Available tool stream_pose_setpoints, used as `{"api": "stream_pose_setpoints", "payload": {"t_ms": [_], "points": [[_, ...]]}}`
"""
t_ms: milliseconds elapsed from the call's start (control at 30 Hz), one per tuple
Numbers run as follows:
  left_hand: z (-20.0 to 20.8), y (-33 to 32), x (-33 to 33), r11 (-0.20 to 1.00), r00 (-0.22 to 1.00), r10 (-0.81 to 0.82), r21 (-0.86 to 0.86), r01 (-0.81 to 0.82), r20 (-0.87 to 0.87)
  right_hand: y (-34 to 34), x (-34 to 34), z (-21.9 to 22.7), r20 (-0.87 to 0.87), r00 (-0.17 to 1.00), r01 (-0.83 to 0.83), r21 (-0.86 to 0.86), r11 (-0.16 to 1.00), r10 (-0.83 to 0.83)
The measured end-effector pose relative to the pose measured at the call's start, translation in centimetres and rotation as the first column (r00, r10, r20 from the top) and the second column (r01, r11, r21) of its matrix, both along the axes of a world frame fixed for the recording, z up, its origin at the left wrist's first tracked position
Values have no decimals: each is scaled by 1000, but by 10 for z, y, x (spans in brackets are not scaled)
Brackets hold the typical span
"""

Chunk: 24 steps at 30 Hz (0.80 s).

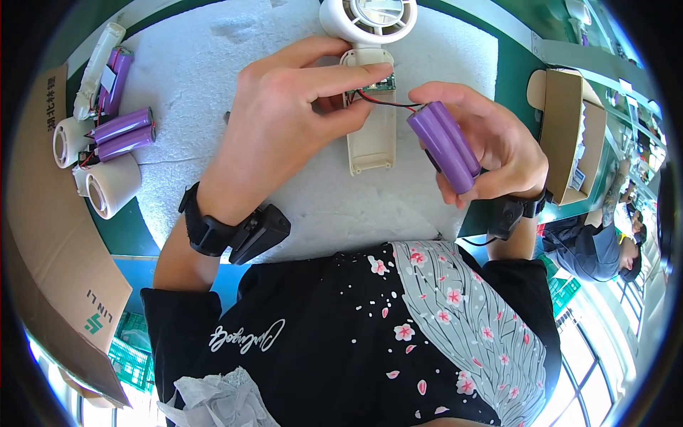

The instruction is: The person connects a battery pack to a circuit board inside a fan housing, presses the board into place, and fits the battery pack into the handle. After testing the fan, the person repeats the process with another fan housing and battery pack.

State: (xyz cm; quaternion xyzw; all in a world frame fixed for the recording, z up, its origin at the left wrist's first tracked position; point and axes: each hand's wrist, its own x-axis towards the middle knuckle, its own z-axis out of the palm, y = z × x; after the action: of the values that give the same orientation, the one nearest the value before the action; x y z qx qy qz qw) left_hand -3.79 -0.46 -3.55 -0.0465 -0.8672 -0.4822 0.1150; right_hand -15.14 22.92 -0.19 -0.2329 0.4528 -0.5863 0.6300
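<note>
Black shirt [320, 306], battery pack [445, 144] between right fingers [459, 95]

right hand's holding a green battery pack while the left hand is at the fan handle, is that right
Not green: the head view shows a purple battery pack. The right hand does hold it, with the left hand at the fan handle.
</note>
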Motion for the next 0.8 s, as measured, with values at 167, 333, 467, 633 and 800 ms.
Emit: {"api": "stream_pose_setpoints", "payload": {"t_ms": [167,333,467,633,800], "points": [[0,1,-1,1000,998,11,-25,-12,-65,-2,-4,0,-307,952,20,133,991,22],[3,2,-1,999,997,6,-48,-10,-73,-5,-1,5,-594,804,24,62,998,18],[8,1,-1,996,999,-5,-86,1,-47,-13,14,12,-695,719,76,101,992,15],[13,-2,-2,995,1000,-25,-100,26,13,-25,35,13,-860,510,148,104,984,14],[13,-2,-3,992,999,-37,-118,34,-21,-32,54,3,-942,319,213,-33,976,-102]]}}
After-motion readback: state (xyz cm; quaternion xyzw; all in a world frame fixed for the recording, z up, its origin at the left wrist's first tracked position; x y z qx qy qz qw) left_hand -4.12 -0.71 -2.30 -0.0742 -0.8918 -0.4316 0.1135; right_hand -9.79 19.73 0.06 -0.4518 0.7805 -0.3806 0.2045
